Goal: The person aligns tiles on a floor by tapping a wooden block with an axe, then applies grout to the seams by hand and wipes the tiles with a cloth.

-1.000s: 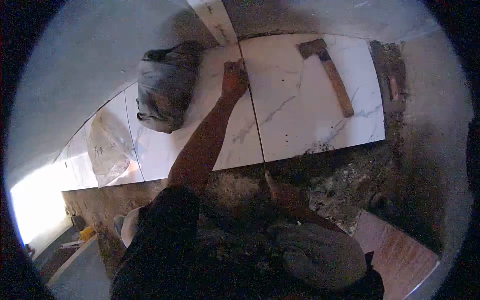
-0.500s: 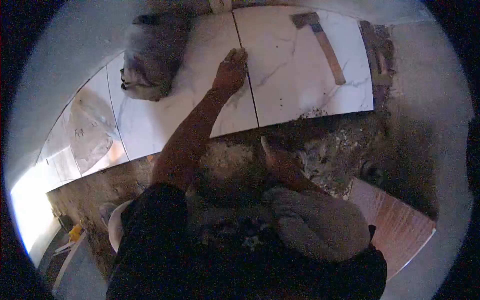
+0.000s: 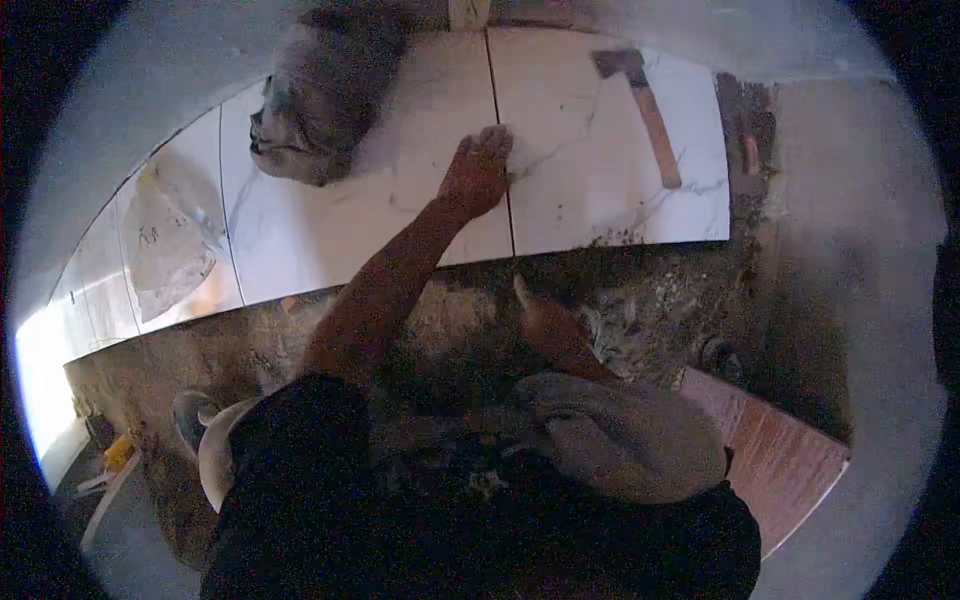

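Observation:
My left hand [image 3: 478,172] rests on a white marbled tile [image 3: 400,215], its fingertips at the dark seam between this tile and the neighbouring one [image 3: 590,205]. The fingers lie against the surface and hold nothing. Lower down, my right hand [image 3: 545,318] is near the front end of that seam, one digit stretched toward the tile edge; its other fingers are hard to see. To the right, a hatchet-like tool [image 3: 650,115] with a dark head and wooden handle lies on the second tile, apart from both hands.
A grey cloth-like bundle [image 3: 320,110] sits on the tiles at the back left. Farther left lies a crumpled pale sheet [image 3: 170,240]. Rough, debris-strewn ground [image 3: 650,310] runs along the tiles' front edge. A reddish board [image 3: 765,435] stands at the lower right.
My left hand has slid a little along the seam toward me. My right hand stays near the seam's front end. The camera view has shifted slightly.

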Tool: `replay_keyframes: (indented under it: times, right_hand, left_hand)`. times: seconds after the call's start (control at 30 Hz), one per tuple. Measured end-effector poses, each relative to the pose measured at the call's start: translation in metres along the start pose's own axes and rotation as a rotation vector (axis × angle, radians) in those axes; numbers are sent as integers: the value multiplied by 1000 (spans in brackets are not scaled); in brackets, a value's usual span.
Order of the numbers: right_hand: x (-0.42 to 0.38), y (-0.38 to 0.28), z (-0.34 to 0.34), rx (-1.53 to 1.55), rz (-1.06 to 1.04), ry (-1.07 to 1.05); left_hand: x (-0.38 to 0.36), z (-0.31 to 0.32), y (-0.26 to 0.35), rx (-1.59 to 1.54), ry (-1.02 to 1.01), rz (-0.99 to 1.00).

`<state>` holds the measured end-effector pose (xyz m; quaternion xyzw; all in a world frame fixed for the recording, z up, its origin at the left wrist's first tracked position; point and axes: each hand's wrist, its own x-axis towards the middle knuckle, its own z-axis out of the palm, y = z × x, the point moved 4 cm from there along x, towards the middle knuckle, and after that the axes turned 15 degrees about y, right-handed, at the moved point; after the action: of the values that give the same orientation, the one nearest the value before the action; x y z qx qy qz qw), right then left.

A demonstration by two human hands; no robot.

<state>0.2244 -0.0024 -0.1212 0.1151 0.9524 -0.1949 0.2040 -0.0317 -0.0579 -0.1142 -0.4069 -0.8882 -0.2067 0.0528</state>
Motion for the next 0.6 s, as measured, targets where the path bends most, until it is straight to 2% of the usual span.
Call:
replay_keyframes:
  times: [0.03, 0.1, 0.17, 0.23, 0.3, 0.4, 0.43, 0.5, 0.53, 0.6]
  right_hand:
    - [2, 10, 16, 71, -82, 68]
    - [6, 25, 34, 136, -171, 144]
    - [3, 20, 44, -248, -400, -14]
    - [-1, 11, 43, -636, -611, -176]
    - [-1, -1, 29, -835, -713, -248]
    - [1, -18, -16, -346, -240, -254]
    - [0, -20, -28, -178, -85, -254]
    - [-7, -12, -27, -4, 72, -251]
    - [-8, -10, -27, 199, -28, -45]
    - [-8, -8, -32, 405, -125, 164]
  left_hand:
    - [4, -1, -2, -69, -54, -30]
    - [18, -6, -8, -80, 1, -69]
    - [30, -1, -19, -96, 41, -108]
    - [56, 12, -44, -99, 194, -174]
    - [76, 16, -63, -91, 219, -219]
    - [103, 13, -84, -28, 226, -262]
    - [112, 15, -95, -97, 268, -283]
    - [123, 15, -103, -165, 304, -300]
    - [130, 14, -106, -290, 263, -363]
    - [138, 18, -111, -537, 173, -493]
